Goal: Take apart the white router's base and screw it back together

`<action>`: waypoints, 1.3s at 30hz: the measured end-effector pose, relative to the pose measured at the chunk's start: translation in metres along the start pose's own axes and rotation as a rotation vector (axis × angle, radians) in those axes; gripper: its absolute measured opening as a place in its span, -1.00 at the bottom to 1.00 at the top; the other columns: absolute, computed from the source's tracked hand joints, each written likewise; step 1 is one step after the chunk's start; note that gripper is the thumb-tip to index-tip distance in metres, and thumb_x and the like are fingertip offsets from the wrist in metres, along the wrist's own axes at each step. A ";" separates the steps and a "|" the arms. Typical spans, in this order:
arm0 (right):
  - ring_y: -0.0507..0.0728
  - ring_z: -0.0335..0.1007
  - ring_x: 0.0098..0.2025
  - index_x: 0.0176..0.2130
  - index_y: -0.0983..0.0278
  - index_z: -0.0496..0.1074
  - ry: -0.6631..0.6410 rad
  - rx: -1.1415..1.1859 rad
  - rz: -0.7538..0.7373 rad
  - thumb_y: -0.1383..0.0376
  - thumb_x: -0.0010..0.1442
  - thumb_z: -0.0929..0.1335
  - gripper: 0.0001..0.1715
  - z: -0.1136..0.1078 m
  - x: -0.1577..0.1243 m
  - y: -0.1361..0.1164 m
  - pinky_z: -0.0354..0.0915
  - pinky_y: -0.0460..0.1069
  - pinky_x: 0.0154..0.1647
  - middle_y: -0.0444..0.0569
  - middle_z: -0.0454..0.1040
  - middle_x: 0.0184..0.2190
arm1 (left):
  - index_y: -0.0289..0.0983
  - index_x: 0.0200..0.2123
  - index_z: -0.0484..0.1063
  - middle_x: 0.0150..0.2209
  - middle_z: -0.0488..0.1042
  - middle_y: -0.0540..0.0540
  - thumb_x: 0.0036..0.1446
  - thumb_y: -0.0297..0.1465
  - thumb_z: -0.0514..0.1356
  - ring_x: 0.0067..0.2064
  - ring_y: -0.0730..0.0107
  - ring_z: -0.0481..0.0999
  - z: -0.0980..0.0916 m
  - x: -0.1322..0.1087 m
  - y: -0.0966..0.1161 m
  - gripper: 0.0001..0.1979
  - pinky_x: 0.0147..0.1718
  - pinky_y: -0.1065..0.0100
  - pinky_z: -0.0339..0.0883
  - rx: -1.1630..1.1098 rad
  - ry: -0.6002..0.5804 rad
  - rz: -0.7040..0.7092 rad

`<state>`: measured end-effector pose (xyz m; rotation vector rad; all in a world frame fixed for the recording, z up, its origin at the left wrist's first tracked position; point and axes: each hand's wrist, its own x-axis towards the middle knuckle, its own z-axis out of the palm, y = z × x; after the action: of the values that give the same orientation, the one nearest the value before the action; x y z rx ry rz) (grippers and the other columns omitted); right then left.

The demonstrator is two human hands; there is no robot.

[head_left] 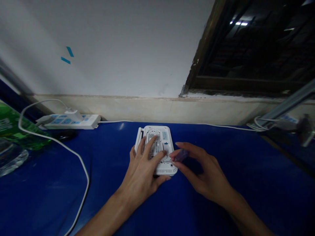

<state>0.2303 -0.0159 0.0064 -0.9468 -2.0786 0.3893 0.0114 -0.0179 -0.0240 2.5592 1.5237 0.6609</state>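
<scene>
Blue tabletop (pixel 103 203), under a white wall (pixel 118 49) with a beige lower band (pixel 152 109) and two blue tape marks (pixel 69 51); dark window (pixel 236 55) at upper right. White power strip (pixel 69 121) and white cable (pixel 82 167) at left. White router (pixel 166 132) lies mid-table, vented side up. Left hand (pixel 141 173): fingers spread, pressed on the router. Right hand (pixel 199 170): thumb and fingers pinched on a small purple object (pixel 181 155), just beside the router. Hard to make out: a green bottle (pixel 12 127), cut off at left; a blurred metal rail (pixel 287 105) at right; a dark object (pixel 64 134) beside the cable — unclear.
</scene>
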 end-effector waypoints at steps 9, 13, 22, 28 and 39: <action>0.13 0.58 0.00 0.25 0.08 0.32 0.095 -0.092 -0.001 0.33 0.35 0.39 -0.48 0.005 0.009 -0.009 0.49 -0.01 0.02 -0.05 0.59 0.05 | 0.00 0.24 0.32 0.45 0.02 -0.21 0.06 -0.04 0.42 0.43 -0.39 -0.04 0.002 0.000 -0.001 -0.29 0.20 -0.39 0.11 0.059 0.004 0.002; 0.10 0.60 -0.08 0.17 0.08 0.40 0.167 0.022 0.024 0.39 0.31 0.41 -0.52 0.004 0.008 -0.009 0.49 -0.03 -0.04 -0.10 0.62 -0.06 | 0.03 0.28 0.28 0.44 0.05 -0.22 0.06 -0.02 0.41 0.42 -0.40 -0.03 0.003 -0.001 -0.002 -0.25 0.19 -0.39 0.11 0.079 0.002 0.004; 0.18 0.38 0.21 0.32 0.12 0.30 0.039 0.086 -0.028 0.42 0.41 0.25 -0.45 -0.002 0.014 -0.010 0.35 0.12 0.18 0.05 0.46 0.19 | 0.02 0.26 0.32 0.41 0.11 -0.22 0.06 -0.02 0.41 0.42 -0.42 -0.05 0.003 0.000 -0.001 -0.28 0.19 -0.41 0.10 0.083 -0.002 -0.001; 0.15 0.45 -0.15 0.06 0.13 0.54 0.185 0.074 -0.084 0.41 0.27 0.44 -0.62 0.005 0.024 -0.011 0.40 0.07 -0.13 -0.07 0.55 -0.26 | 0.01 0.29 0.30 0.41 0.11 -0.22 0.11 -0.03 0.38 0.42 -0.43 -0.03 0.003 0.000 0.000 -0.29 0.18 -0.42 0.12 0.095 -0.010 0.009; 0.18 0.43 0.01 0.11 0.09 0.50 0.144 0.126 -0.088 0.46 0.31 0.38 -0.56 -0.002 0.025 -0.008 0.39 0.14 0.02 -0.04 0.59 -0.10 | 0.09 0.32 0.21 0.46 -0.03 -0.19 0.14 -0.15 0.38 0.43 -0.41 -0.06 -0.015 0.001 -0.013 -0.28 0.16 -0.40 0.18 0.064 -0.132 0.106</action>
<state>0.2184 -0.0033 0.0257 -0.7833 -1.9339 0.3899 -0.0046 -0.0127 -0.0134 2.6862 1.3991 0.4503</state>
